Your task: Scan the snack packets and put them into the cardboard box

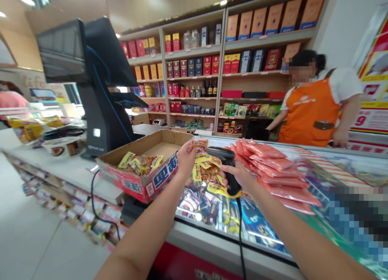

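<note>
My right hand [238, 175] is wrapped round the handle of a black barcode scanner [222, 153], whose cord hangs down over the counter's front edge. Between the fingers of my left hand [186, 158] is the edge of a small orange and yellow snack packet [200, 144], just left of the scanner's head. Under both hands, several yellow snack packets [209, 173] lie on the glass counter top. A cut-open cardboard box [136, 187] stands left of my left hand, with similar snack packets [141, 163] inside.
Stacked pink-orange packages [279, 171] lie right of the scanner. A cash register with screens [100, 82] rises behind the box. Across the counter [188, 227] stands a person in an orange apron [312, 114]. Shelves [194, 76] of boxes and bottles line the back wall.
</note>
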Demonstrator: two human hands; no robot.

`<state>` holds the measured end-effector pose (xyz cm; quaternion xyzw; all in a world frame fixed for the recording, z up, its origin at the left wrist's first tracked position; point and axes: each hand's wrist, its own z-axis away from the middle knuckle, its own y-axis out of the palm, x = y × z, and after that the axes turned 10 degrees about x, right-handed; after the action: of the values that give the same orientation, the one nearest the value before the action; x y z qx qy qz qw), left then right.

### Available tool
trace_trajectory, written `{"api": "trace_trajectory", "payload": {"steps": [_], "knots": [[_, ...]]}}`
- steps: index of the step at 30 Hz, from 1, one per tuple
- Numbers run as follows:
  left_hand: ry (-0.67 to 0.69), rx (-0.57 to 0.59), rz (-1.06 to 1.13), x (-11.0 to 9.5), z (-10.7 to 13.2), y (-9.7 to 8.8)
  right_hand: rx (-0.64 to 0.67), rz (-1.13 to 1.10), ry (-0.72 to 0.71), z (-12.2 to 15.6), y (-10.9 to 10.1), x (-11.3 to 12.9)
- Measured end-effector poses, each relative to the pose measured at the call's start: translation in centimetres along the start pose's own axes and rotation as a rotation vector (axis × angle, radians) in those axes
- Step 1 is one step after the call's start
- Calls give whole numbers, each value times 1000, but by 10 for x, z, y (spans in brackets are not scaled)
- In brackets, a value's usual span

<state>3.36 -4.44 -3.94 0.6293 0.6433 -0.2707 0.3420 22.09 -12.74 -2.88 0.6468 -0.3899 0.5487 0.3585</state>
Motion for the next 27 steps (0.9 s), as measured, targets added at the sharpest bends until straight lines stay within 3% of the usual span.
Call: {"api": "trace_trajectory", "payload": {"steps": [3, 6, 8, 10, 13, 16, 19, 22, 24, 27], "knots": [[60, -202, -148, -33, -11, -39, 81, 38, -23, -17, 30, 25], [75, -414, -428, -61, -13, -79, 132, 7, -68, -31, 62, 48], [74, -466, -575, -73, -8, -95, 169, 5, -99, -37, 78, 55], [99, -450, -655, -79, 0, -99, 196, 8, -117, -40, 87, 56], [210, -317, -680, -75, 9, -87, 185, 8, -107, -38, 85, 49], [271, -86, -644, -57, 9, -63, 116, 4, -72, -32, 69, 40], [175, 207, -653, -28, -1, -35, 19, 13, -42, -25, 47, 33], [-40, 447, -735, 3, -13, -6, -60, 0, -17, -18, 24, 25], [-181, 477, -791, 21, -17, 10, -108, -21, -18, -14, 11, 18], [-288, 422, -852, 43, -16, 24, -175, -47, -38, -8, -8, 5]]}}
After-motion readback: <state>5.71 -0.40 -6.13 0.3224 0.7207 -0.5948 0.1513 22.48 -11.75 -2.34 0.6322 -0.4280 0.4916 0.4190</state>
